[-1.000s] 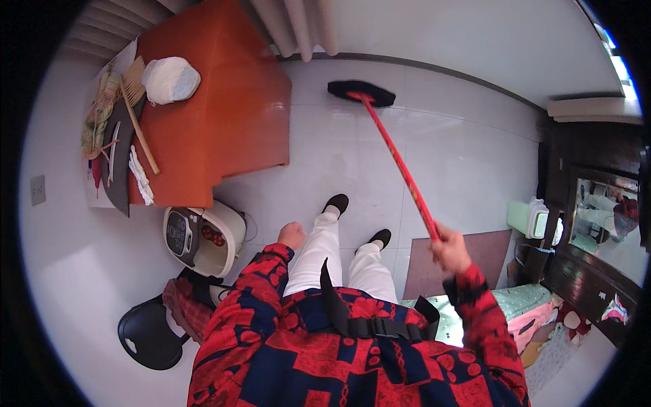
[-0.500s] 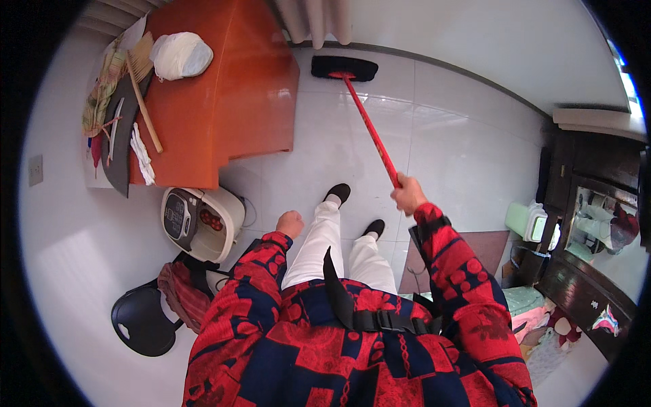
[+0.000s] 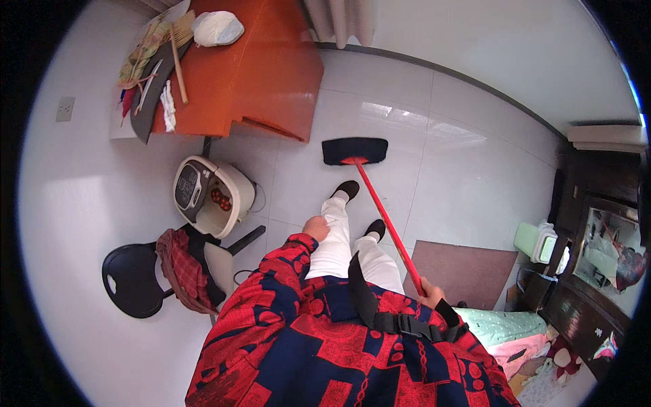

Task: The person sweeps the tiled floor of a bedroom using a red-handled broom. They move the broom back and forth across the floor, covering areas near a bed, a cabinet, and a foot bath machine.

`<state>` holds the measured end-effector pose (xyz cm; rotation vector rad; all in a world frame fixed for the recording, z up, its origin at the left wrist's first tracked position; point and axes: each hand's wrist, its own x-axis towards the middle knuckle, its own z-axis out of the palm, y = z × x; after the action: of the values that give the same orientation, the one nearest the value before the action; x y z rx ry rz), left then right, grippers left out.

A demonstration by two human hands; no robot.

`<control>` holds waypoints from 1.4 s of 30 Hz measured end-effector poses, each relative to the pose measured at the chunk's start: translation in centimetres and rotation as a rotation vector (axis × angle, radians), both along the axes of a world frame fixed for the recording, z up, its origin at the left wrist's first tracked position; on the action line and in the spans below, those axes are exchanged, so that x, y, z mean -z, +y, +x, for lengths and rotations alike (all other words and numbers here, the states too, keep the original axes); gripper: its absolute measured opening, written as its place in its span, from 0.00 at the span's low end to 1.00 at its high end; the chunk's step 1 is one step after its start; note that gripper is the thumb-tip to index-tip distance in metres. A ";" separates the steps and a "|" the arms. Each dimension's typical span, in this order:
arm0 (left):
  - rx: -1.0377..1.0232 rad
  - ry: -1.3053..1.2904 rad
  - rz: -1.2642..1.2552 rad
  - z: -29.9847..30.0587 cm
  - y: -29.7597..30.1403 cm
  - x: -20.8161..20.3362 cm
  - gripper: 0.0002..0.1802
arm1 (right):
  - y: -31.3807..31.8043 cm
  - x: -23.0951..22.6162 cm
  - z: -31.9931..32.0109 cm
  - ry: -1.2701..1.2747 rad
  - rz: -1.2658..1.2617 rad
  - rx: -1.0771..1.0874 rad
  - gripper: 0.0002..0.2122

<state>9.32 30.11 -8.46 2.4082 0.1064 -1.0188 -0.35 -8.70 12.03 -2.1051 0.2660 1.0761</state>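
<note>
A broom [image 3: 380,207] with a red handle and a wide black head [image 3: 354,150] reaches from my right side out over the tiled floor. Its head rests flat on the tiles a little ahead of my dark shoes. My right hand [image 3: 431,293] is wrapped round the upper part of the handle, close beside my right hip. Over my left thigh hangs my left hand [image 3: 316,228], its fingers curled in, with nothing seen in it.
Ahead left stands an orange cabinet [image 3: 271,68], a cream foot bath [image 3: 234,197] below it. A black folding chair [image 3: 132,281] with red cloth is at my left. To the right lie a brown mat [image 3: 464,271], a green container [image 3: 532,243] and dark mirrored furniture [image 3: 590,312].
The broom head has slid back across the floor from the far wall toward my feet. My right hand has drawn back to my hip. My left hand has shifted onto my thigh.
</note>
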 end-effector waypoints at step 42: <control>0.096 -0.067 -0.151 -2.8 10.1 2.0 0.09 | 8.5 2.9 6.1 0.130 0.070 0.498 0.19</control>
<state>6.49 40.23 -10.49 2.3251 -0.1076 -0.9515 5.71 -0.25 9.13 -1.7735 0.7588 0.9022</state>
